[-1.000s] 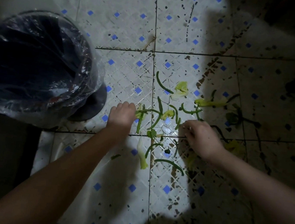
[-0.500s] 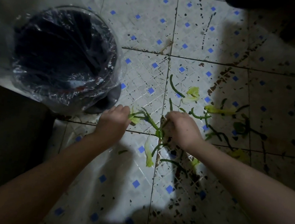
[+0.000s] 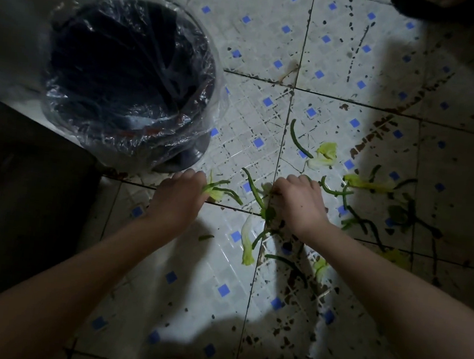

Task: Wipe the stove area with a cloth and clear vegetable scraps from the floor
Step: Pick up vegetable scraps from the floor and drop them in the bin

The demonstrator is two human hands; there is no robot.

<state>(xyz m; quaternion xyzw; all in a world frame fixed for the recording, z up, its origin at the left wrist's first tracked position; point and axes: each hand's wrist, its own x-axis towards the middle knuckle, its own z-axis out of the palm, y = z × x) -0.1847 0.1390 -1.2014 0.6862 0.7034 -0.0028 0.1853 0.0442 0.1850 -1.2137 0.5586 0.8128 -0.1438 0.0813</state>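
Green vegetable scraps (image 3: 299, 139), thin pepper strips and pale cabbage pieces, lie scattered on the white tiled floor (image 3: 262, 28) with blue diamonds. My left hand (image 3: 179, 198) is down on the floor just below the bin, its fingers curled round a small bunch of green strips and a leaf (image 3: 218, 190). My right hand (image 3: 298, 204) is on the floor in the middle of the scraps, fingers curled on strips and a leaf underneath. A cabbage piece (image 3: 247, 244) lies between my forearms.
A dark bin (image 3: 129, 75) lined with a clear plastic bag stands at the upper left, mouth open. A dark cabinet face (image 3: 21, 199) fills the left edge. The floor on the right is stained and in shadow, with more scraps (image 3: 368, 184) there.
My right hand slid left across the scraps, raking strips toward the middle. My left hand stayed by the bin and closed on a bunch of greens. The view shifted toward the bin.
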